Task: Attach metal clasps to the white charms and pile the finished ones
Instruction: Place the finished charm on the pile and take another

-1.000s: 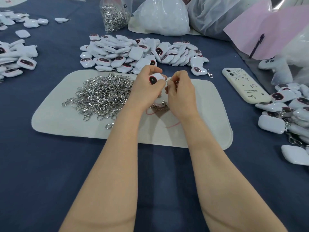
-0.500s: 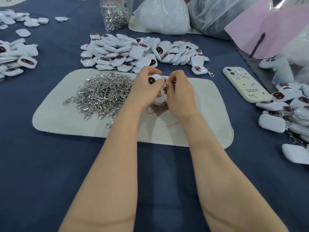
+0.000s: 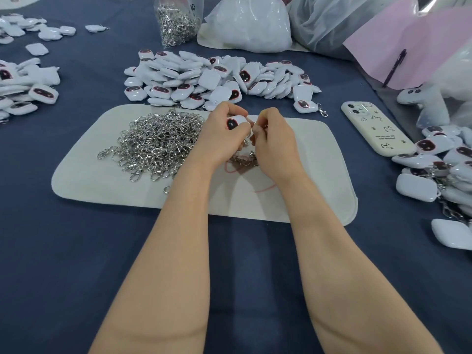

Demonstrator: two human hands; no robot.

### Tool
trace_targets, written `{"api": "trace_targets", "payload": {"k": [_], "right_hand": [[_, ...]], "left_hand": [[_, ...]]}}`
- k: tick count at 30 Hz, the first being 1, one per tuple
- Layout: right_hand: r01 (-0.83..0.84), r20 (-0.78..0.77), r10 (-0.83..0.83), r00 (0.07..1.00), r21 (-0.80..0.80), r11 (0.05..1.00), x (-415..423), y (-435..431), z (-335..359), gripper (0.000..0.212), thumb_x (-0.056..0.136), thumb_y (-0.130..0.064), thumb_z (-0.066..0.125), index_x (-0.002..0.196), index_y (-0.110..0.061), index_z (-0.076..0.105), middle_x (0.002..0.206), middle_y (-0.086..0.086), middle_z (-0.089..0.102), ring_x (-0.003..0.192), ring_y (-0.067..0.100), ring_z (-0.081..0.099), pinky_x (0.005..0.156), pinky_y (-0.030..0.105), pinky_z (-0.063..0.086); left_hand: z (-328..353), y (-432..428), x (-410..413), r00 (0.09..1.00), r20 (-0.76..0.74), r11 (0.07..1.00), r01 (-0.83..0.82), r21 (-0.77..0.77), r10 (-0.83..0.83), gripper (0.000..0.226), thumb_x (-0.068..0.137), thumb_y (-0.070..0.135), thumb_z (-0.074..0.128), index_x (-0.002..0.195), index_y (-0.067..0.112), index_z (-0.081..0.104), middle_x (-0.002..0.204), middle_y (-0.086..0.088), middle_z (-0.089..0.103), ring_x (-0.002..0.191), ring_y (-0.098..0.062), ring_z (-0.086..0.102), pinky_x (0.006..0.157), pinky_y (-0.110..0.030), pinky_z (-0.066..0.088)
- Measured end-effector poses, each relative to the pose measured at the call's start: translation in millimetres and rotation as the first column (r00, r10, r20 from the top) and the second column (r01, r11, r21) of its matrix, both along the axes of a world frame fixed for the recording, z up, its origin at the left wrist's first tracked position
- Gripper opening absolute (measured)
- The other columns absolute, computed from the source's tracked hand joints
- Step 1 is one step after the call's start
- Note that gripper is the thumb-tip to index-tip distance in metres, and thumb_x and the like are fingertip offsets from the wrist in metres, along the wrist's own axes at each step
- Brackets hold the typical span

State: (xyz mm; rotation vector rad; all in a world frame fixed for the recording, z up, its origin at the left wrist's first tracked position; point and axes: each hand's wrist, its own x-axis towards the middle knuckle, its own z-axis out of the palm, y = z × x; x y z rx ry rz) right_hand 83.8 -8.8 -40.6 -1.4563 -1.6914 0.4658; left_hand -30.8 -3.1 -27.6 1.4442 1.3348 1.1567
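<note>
My left hand (image 3: 219,139) grips a white charm (image 3: 236,122) with a dark face, held above the cream mat (image 3: 316,175). My right hand (image 3: 274,141) is right beside it, fingertips pinching a small metal clasp (image 3: 255,126) at the charm's edge; the clasp is mostly hidden. A heap of loose silver clasps (image 3: 155,144) lies on the mat's left half. A big pile of white charms (image 3: 217,77) sits just beyond the mat. At the right edge lies a pile of charms with clasps (image 3: 444,172).
A cream phone (image 3: 375,129) lies right of the mat. A clear bag of clasps (image 3: 176,21) and white plastic bags (image 3: 250,24) stand at the back. More charms (image 3: 23,85) lie at far left. A plush toy (image 3: 429,98) and pink sheet (image 3: 408,42) are at right.
Both hands stayed together over the mat, shifting only slightly as the fingers work the clasp at the charm. Nothing else has moved.
</note>
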Motion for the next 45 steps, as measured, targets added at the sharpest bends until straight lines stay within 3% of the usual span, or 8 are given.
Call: {"api": "trace_targets", "payload": {"k": [16,21,25,28,34,38,41,45], "right_hand": [[0.005,-0.024,-0.006,1.000,-0.060,0.998,0,0,-2,0.008,0.088,-0.003,0.049,0.091,-0.010,0.051,0.088,0.006,0.058,0.080,0.020,0.052,0.063,0.022,0.034],[0.128,-0.334,-0.151,0.931,-0.092,0.988,5,2,4,0.017,0.090,-0.008,0.050,0.079,-0.021,0.047,0.077,0.000,0.061,0.078,0.017,0.064,0.072,0.025,0.048],[0.079,-0.493,-0.120,0.862,-0.104,0.991,4,1,9,0.016,0.091,-0.006,0.053,0.082,-0.018,0.049,0.077,-0.001,0.059,0.065,0.009,0.065,0.066,0.018,0.050],[0.041,-0.489,-0.084,0.868,-0.099,0.994,4,1,9,0.019,0.090,-0.003,0.053,0.081,-0.019,0.048,0.080,0.000,0.059,0.067,0.011,0.064,0.077,0.031,0.055],[-0.007,-0.449,-0.031,0.893,-0.082,0.997,3,1,10,0.024,0.090,-0.001,0.051,0.081,-0.023,0.048,0.085,-0.004,0.057,0.073,0.016,0.063,0.083,0.044,0.054],[-0.011,-0.415,-0.018,0.909,-0.069,0.998,3,1,9,0.026,0.091,-0.004,0.053,0.081,-0.027,0.047,0.090,-0.003,0.058,0.083,0.025,0.064,0.084,0.045,0.052],[-0.017,-0.395,-0.007,0.919,-0.056,0.998,2,1,7,0.027,0.090,-0.003,0.053,0.083,-0.028,0.045,0.092,0.000,0.059,0.090,0.027,0.062,0.087,0.043,0.051],[0.026,-0.355,-0.032,0.934,-0.023,0.999,2,1,6,0.019,0.090,-0.004,0.054,0.095,-0.021,0.047,0.088,-0.007,0.059,0.087,0.012,0.060,0.081,0.021,0.050]], "left_hand": [[0,4,4,0.999,-0.031,0.999,-0.037,0.003,0.037,0.023,0.084,0.008,0.054,0.101,0.023,0.053,0.082,-0.001,0.056,0.048,-0.009,0.055,0.057,-0.024,0.045],[2,5,6,0.996,-0.053,0.995,-0.062,0.079,0.066,0.038,0.089,-0.001,0.043,0.113,0.024,0.058,0.101,0.003,0.055,0.065,-0.011,0.068,0.065,-0.028,0.055],[0,6,7,0.962,-0.252,0.982,-0.057,0.182,0.102,0.016,0.091,0.010,0.053,0.095,0.018,0.066,0.113,-0.002,0.052,0.071,-0.011,0.060,0.077,-0.013,0.044],[-2,7,9,0.954,-0.282,0.985,-0.058,0.165,0.103,0.009,0.089,0.021,0.062,0.093,0.016,0.067,0.130,-0.009,0.046,0.061,0.008,0.044,0.066,0.007,0.028],[-3,8,11,0.950,-0.293,0.983,-0.064,0.172,0.113,0.016,0.090,0.022,0.062,0.102,0.014,0.068,0.135,-0.009,0.043,0.074,0.003,0.051,0.065,0.002,0.029],[-4,8,11,0.952,-0.288,0.984,-0.060,0.165,0.107,0.012,0.089,0.020,0.062,0.098,0.014,0.068,0.134,-0.008,0.045,0.060,0.004,0.044,0.068,-0.008,0.031],[-3,8,11,0.950,-0.289,0.983,-0.068,0.170,0.116,0.008,0.088,0.016,0.062,0.093,0.013,0.067,0.130,-0.007,0.047,0.057,0.003,0.043,0.062,0.001,0.031],[-4,8,11,0.943,-0.301,0.976,-0.083,0.201,0.143,0.005,0.087,0.015,0.063,0.089,0.011,0.066,0.122,-0.004,0.048,0.061,0.006,0.044,0.062,0.005,0.030]]}}
